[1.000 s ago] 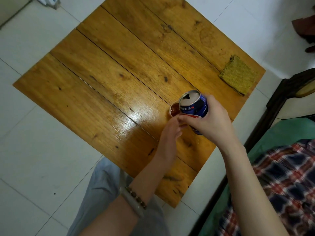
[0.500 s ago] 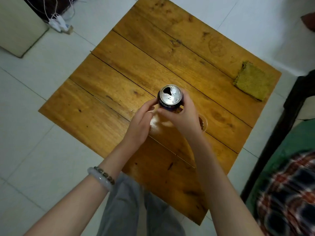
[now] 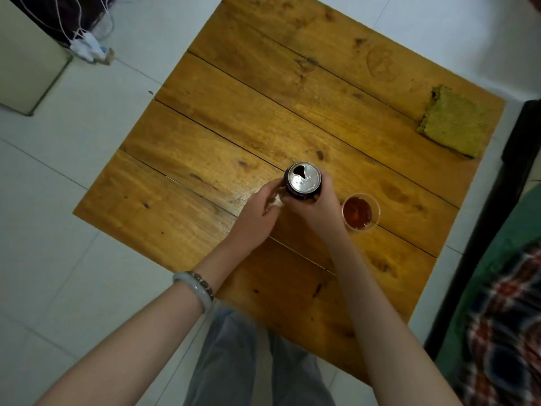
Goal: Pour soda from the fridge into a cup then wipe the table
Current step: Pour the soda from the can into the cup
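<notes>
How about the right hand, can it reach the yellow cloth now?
Probably not yet: the right hand grips the can. Freed, its way to the cloth looks open; the cup stands nearer, off that line.

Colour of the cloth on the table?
Yellow-green cloth with a ribbed weave, seen in the head view.

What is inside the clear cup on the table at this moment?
The cup holds reddish-brown soda, seen through its open top. The liquid covers the bottom, so its depth cannot be judged. The can beside it is upright, apart from it.
</notes>
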Tool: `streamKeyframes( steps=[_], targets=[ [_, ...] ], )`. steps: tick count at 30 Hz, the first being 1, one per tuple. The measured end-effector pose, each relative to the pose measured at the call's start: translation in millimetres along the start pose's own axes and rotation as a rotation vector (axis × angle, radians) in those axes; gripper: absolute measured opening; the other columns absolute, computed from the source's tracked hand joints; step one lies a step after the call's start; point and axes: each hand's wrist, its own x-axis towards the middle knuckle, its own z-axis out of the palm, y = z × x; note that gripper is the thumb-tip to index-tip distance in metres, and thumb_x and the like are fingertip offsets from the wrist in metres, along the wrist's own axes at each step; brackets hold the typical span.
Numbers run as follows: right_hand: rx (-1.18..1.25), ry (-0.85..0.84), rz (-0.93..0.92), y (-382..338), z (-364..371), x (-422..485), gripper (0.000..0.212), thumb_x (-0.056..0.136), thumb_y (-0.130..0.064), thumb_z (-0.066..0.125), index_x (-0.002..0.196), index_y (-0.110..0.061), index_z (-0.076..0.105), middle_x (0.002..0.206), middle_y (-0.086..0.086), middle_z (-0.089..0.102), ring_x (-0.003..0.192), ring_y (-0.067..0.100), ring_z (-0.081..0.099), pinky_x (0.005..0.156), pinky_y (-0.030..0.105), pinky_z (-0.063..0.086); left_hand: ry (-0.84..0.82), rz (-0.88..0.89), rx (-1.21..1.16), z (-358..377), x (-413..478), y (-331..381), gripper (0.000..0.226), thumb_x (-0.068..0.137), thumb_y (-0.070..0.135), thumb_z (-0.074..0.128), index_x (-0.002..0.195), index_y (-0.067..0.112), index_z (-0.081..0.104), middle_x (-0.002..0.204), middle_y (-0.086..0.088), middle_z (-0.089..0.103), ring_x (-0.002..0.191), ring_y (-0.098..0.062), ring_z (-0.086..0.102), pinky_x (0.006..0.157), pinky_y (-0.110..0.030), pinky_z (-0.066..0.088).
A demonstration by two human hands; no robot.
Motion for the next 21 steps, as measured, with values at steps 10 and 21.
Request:
streamKeyframes(
  steps=[10, 21],
  targets=[
    [0.072, 0.007, 0.003, 6, 4, -3, 0.071, 0.070, -0.005, 0.079, 0.130, -0.015, 0.041, 0.127, -0.003, 0.052, 0.120, 0.011, 0.050, 0.102, 0.036, 0.044, 0.015, 0.015, 0.051, 2, 2, -4, 0.058, 0.087, -0.002, 0.050, 0.140, 0.017, 0.038, 0.132, 0.006, 0.048, 0.127, -0.010, 0.044, 0.099, -0.018, 0.039],
    [0.109, -0.090, 0.171, 30, -1, -19, 0.080, 0.075, 0.022, 0.041, 0.146, -0.012, 0.025, 0.147, 0.005, 0.036, 0.134, 0.011, 0.032, 0.101, 0.013, 0.033, 0.100, 0.013, 0.110, 12, 12, -11, 0.082, 0.070, 0.029, 0.082, 0.139, 0.019, 0.038, 0.137, 0.007, 0.045, 0.126, -0.008, 0.043, 0.106, -0.032, 0.039]
  ],
)
